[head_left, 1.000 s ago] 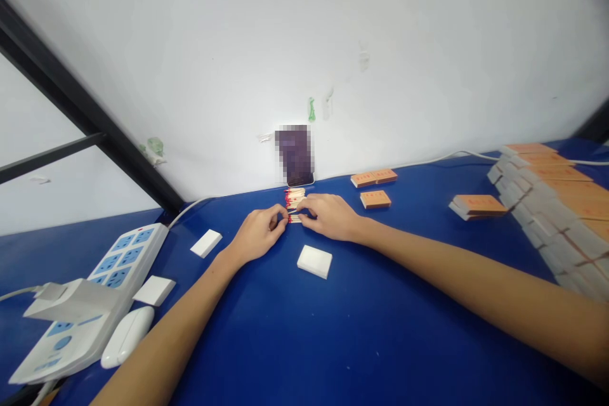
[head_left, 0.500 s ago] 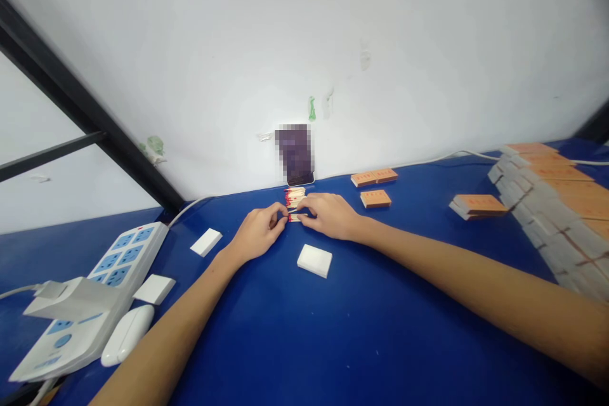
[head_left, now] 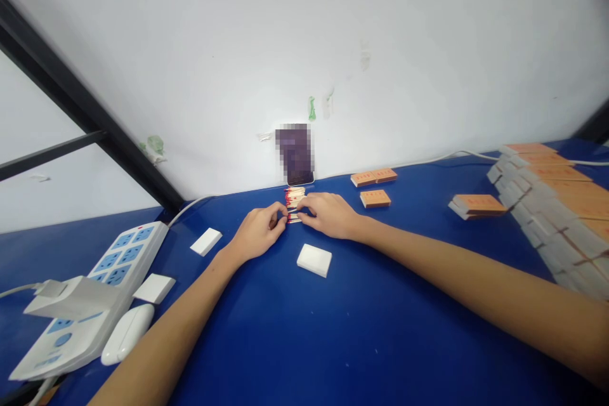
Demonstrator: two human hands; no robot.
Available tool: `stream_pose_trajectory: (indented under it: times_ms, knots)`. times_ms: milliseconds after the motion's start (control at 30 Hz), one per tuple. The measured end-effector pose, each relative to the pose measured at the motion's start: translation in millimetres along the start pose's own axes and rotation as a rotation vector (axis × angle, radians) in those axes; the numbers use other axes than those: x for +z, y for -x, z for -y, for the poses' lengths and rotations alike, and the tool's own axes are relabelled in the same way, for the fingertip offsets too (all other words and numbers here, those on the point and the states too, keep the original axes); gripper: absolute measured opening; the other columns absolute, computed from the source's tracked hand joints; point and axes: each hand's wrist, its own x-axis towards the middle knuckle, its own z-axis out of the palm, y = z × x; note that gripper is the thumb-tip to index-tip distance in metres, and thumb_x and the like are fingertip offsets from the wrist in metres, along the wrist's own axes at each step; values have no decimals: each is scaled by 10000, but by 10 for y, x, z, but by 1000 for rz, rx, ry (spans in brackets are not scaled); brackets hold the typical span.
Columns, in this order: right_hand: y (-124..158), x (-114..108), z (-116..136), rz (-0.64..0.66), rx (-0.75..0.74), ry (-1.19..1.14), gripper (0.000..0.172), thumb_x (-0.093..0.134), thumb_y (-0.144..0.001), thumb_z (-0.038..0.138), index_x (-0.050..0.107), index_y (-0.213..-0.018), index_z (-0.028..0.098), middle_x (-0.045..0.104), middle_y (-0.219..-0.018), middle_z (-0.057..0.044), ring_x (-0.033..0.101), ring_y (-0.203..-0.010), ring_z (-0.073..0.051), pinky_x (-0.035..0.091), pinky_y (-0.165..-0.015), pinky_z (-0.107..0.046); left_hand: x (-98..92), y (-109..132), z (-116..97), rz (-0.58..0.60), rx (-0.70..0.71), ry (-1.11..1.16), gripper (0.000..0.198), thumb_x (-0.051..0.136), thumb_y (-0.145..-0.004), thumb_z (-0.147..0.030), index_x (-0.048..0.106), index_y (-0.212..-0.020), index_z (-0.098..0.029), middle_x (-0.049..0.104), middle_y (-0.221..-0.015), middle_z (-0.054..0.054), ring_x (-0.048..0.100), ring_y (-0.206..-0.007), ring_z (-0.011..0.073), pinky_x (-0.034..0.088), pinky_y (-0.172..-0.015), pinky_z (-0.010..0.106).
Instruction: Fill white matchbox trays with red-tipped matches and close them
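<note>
A row of red-tipped matches (head_left: 295, 198) lies on the blue table between my two hands, below a propped phone. My left hand (head_left: 259, 231) is curled at the red heads, its thumb and forefinger closed in at the nearest matches. From the other side, my right hand (head_left: 330, 214) reaches the plain ends, with bent fingertips and thumb on the nearer matches. A small gap parts these few from the bunch behind. Just in front of the hands lies a white matchbox-sized block (head_left: 314, 260).
The phone (head_left: 299, 158) leans on the wall. Orange matchboxes (head_left: 375, 198) lie at right, before a big stack of matchboxes (head_left: 566, 216). At left are a power strip (head_left: 109, 266), a white earphone case (head_left: 127, 334) and two white blocks (head_left: 206, 242). A cable runs along the wall.
Almost nothing differs. Both hands stay at the matches, with only a tiny shift of the fingers there.
</note>
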Motion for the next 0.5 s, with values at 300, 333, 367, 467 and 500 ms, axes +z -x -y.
stream_pose_trajectory:
  times_ms: [300,333,367,467,500]
  knots:
    - [-1,-3,-9,16,6,-6,229,526,-936,345,672,-1074,236,696,-1098,-49,630,-980,-187,400,-767,-273,-9,3,-16,4,-5,2,134,512,-891,-287,572,-982,-208,461,-557,-75,457,-504,109,299,-553,242]
    - [-1,0,-11,11,3,-9,228,527,-934,345,673,-1072,237,698,-1095,-46,632,-976,-187,399,-760,-272,-8,3,-16,3,-3,2,135,512,-894,-293,571,-981,-208,459,-557,-75,456,-505,109,297,-553,242]
    - [-1,3,-13,5,1,-10,228,528,-932,346,675,-1068,238,699,-1091,-43,633,-971,-187,397,-754,-272,-7,3,-15,1,-2,2,135,512,-896,-297,571,-979,-209,457,-558,-75,455,-507,109,296,-553,243]
    - [-1,10,-13,-2,1,-9,228,534,-928,352,675,-1064,236,701,-1086,-43,634,-967,-187,395,-745,-270,-4,3,-10,-3,-2,-1,132,506,-903,-302,571,-972,-210,457,-563,-73,454,-513,108,293,-556,243]
    - [-1,10,-12,1,3,-9,229,534,-928,353,674,-1065,235,700,-1087,-44,633,-969,-187,394,-745,-270,-4,3,-9,-4,-2,-2,133,502,-906,-303,571,-972,-210,458,-566,-72,455,-515,109,293,-557,244]
